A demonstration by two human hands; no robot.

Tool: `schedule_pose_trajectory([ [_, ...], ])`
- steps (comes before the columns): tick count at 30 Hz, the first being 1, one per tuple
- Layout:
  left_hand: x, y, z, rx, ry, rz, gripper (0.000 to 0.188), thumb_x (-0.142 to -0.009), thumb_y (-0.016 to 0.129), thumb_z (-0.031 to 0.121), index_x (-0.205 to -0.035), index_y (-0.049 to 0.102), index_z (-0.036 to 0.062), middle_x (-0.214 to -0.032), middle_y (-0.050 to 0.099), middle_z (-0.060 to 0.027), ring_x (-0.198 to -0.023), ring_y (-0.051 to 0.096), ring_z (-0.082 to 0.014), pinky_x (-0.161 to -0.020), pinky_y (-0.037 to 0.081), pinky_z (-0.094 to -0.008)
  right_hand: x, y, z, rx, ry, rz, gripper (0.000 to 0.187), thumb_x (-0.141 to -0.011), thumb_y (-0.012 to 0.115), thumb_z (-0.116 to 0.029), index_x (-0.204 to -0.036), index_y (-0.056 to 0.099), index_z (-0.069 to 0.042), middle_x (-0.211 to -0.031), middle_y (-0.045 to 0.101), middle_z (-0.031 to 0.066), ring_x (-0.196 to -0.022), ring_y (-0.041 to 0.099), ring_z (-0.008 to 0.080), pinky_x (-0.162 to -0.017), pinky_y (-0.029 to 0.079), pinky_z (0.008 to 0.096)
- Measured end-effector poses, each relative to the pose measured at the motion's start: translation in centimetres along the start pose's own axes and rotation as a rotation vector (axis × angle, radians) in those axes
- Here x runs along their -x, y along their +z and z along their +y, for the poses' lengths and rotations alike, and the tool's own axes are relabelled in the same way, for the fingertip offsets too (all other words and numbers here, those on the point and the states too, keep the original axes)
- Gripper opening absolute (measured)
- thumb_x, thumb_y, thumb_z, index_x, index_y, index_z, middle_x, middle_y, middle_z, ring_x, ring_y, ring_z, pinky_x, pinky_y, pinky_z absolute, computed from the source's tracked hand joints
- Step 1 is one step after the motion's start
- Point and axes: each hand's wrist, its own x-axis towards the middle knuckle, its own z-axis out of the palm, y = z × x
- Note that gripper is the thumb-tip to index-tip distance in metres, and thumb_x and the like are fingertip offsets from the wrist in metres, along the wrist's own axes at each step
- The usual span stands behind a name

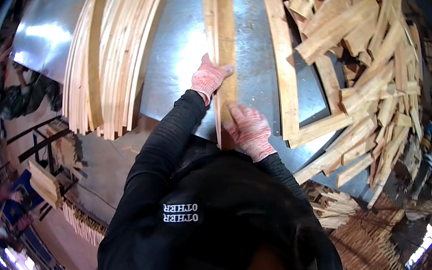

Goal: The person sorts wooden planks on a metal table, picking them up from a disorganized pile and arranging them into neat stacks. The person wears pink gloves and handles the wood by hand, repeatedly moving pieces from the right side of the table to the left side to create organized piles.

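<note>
You're working at a metal table point(173, 48) w/ both hands in red-and-white knit gloves. Your left hand point(209, 77) is gripping the left edge of a small stack of wood slats point(220, 37), fingers curled over the top board approx. halfway along its length, thumb side toward you. Your right hand point(249, 130) is lying flat, fingers spread, pressing down on the near end of the same stack, just by the table edge; it's open, not wrapped around anything. The stack is running lengthwise away from you, roughly centre of the table, boards sitting slightly offset from each other. Just to the right, a single long slat point(284, 67) is lying parallel, apart from the stack. Further right, a big loose heap of short wood offcuts point(368, 57) is covering that side of the table & spilling past its edge. On the left, a tidy bundle of long thin strips point(110, 61) is lying at an angle, well apart from your hands.
</note>
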Motion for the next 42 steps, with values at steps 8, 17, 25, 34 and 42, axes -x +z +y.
schedule_pose_trajectory([
  [8,0.5,-0.4,-0.8,0.244,0.021,-0.100,0.070,-0.081,0.078,0.030,-0.134,0.048,-0.0048,-0.108,0.069,-0.0213,-0.097,0.069,-0.0310,-0.087,0.054,-0.0394,-1.2,-2.5,7.1,-0.021,0.823,0.175,0.100,-0.080,0.077,-0.040,-0.154,0.020,-0.004,-0.134,0.052,0.0271,-0.121,0.053,0.0433,-0.102,0.044,0.0496],
  [17,1.8,-8.6,1.9,-0.323,0.195,0.407,0.075,-0.082,0.073,0.036,-0.141,0.040,0.0033,-0.119,0.064,-0.0241,-0.107,0.065,-0.0402,-0.093,0.050,-0.0473,0.4,-1.3,5.1,-0.210,0.847,0.073,0.113,-0.070,0.079,-0.060,-0.153,0.026,-0.004,-0.130,0.055,0.0266,-0.117,0.057,0.0425,-0.096,0.048,0.0480],
  [25,0.8,-6.8,-6.6,0.199,0.374,0.194,0.085,-0.090,0.068,0.031,-0.155,0.022,0.0020,-0.138,0.055,-0.0233,-0.119,0.060,-0.0353,-0.104,0.046,-0.0456,0.1,0.0,6.6,-0.603,0.687,0.098,0.090,-0.076,0.082,-0.041,-0.145,0.040,-0.001,-0.127,0.059,0.0231,-0.115,0.060,0.0368,-0.097,0.049,0.0438],
  [34,2.4,-3.1,-6.5,1.094,-0.073,0.114,0.044,-0.102,0.058,0.031,-0.125,0.059,-0.0064,-0.116,0.067,-0.0170,-0.101,0.065,-0.0225,-0.093,0.052,-0.0356,-10.0,2.0,-3.5,-1.737,0.212,-0.024,0.073,-0.088,0.075,-0.019,-0.148,0.036,-0.003,-0.129,0.057,0.0110,-0.113,0.057,0.0196,-0.094,0.050,0.0320],
  [42,6.4,-13.5,-7.4,-0.265,0.388,0.741,0.020,-0.090,0.064,0.019,-0.109,0.071,0.0158,-0.092,0.068,-0.0139,-0.085,0.066,-0.0367,-0.079,0.053,-0.0450,-19.7,7.8,-11.2,-1.731,0.316,-0.283,0.090,-0.086,0.074,-0.007,-0.156,0.018,-0.002,-0.130,0.055,0.0116,-0.112,0.058,0.0190,-0.093,0.050,0.0285],
])
